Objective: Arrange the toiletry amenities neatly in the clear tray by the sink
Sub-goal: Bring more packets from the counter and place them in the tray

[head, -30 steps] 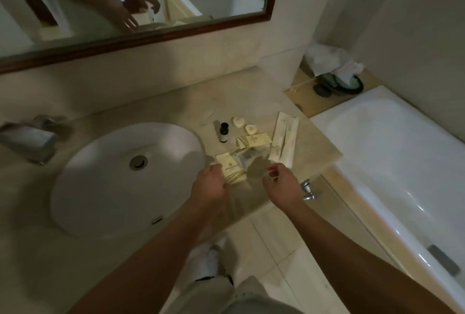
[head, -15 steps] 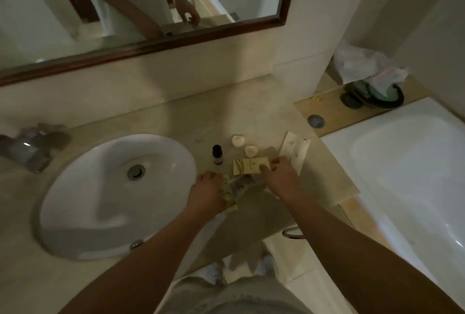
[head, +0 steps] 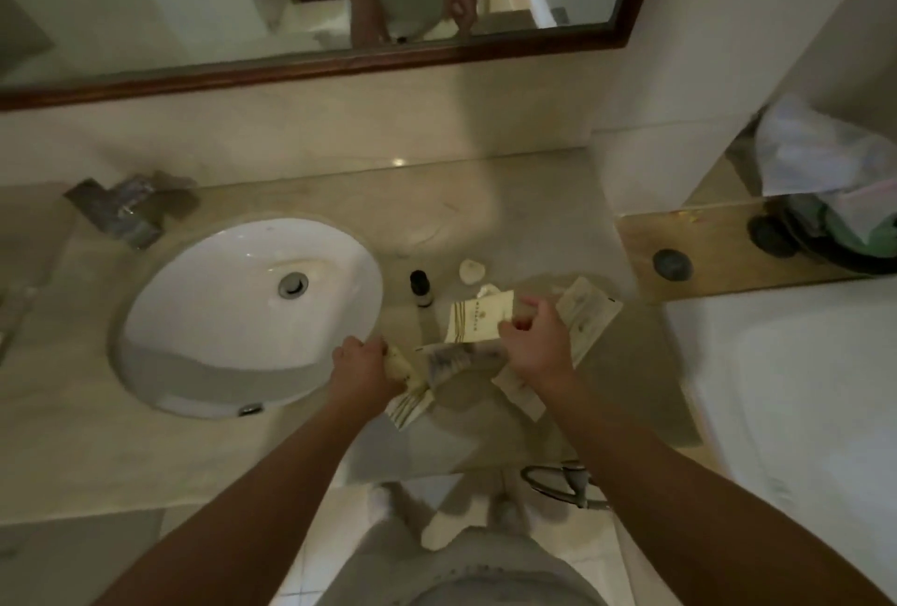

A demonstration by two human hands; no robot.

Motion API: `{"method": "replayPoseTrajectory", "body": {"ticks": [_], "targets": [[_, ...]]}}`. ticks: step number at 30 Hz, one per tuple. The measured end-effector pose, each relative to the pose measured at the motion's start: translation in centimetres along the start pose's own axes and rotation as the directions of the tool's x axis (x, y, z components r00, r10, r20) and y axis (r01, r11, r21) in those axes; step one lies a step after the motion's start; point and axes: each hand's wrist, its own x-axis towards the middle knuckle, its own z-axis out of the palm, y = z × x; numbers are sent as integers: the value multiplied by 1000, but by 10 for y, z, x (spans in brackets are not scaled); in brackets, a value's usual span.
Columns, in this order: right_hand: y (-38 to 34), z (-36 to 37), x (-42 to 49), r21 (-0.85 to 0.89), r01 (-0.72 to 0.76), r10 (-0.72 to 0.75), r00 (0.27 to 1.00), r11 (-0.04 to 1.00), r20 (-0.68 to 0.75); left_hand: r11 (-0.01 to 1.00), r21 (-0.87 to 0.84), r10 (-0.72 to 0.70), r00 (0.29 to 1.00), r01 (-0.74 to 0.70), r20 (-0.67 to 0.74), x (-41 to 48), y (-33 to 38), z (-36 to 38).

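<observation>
Clear tray (head: 466, 362) blurred; right hand (head: 531, 343) hides packet's edge.

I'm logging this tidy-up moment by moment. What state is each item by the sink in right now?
Left hand: closed on a cream packet at the tray's left edge.
Right hand: pinching the cream printed box, tilted.
Small dark-capped bottle: upright, capped, untouched.
White shell-shaped soap: lying loose on the counter.
Long cream paper sachets: lying flat, partly under the right hand.
White oval sink: dry, drain open.
</observation>
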Motion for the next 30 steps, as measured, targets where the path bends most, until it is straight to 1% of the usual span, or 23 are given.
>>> {"method": "replayPoseTrajectory", "body": {"ticks": [2,3,5,6,8,10,12,14,16,17,18,21,23,25,28,30], "targets": [[-8,-4,-5,57,29,-29,999,998,15,992,-99,-73,997,73,4,-7,-4,2],[-12,-5,-8,80,47,-50,998,996,32,974,-199,-105,994,104,5,-10,-5,4],[-23,-6,-15,119,88,-95,994,989,60,901,-406,-157,988,150,16,-15,-7,2],[-31,-6,-21,132,114,-124,990,985,72,862,-479,-184,983,167,13,-17,-11,-1],[-50,1,-33,166,159,-175,981,973,82,810,-560,-225,974,177,-18,-23,-26,-7],[-72,17,-45,207,202,-223,971,957,86,770,-619,-247,967,155,-64,-31,-48,-17],[-95,42,-62,267,222,-262,957,938,122,669,-729,-289,954,144,-77,-44,-75,-28],[-118,75,-84,345,199,-275,943,917,188,527,-841,-340,937,124,-74,-62,-107,-37],[-139,114,-111,354,187,-298,909,916,290,358,-928,-389,920,103,-48,-83,-145,-48],[-147,136,-125,346,188,-312,885,919,346,279,-956,-409,912,95,-28,-92,-167,-54],[-154,159,-140,338,191,-322,863,922,390,224,-971,-429,903,89,-16,-102,-190,-61],[-174,228,-182,330,150,-301,827,932,475,131,-989,-518,855,64,-13,-127,-268,-84],[-188,272,-207,335,121,-288,811,934,509,97,-995,-550,835,21,-36,-141,-319,-98],[-197,311,-228,329,94,-266,807,940,527,86,-996,-579,814,-5,-54,-155,-365,-108],[-206,359,-252,287,52,-213,797,957,565,70,-997,-612,789,-12,-52,-171,-415,-118],[-212,385,-260,270,41,-192,803,962,563,44,-999,-635,772,-7,-34,-174,-440,-124]]}}
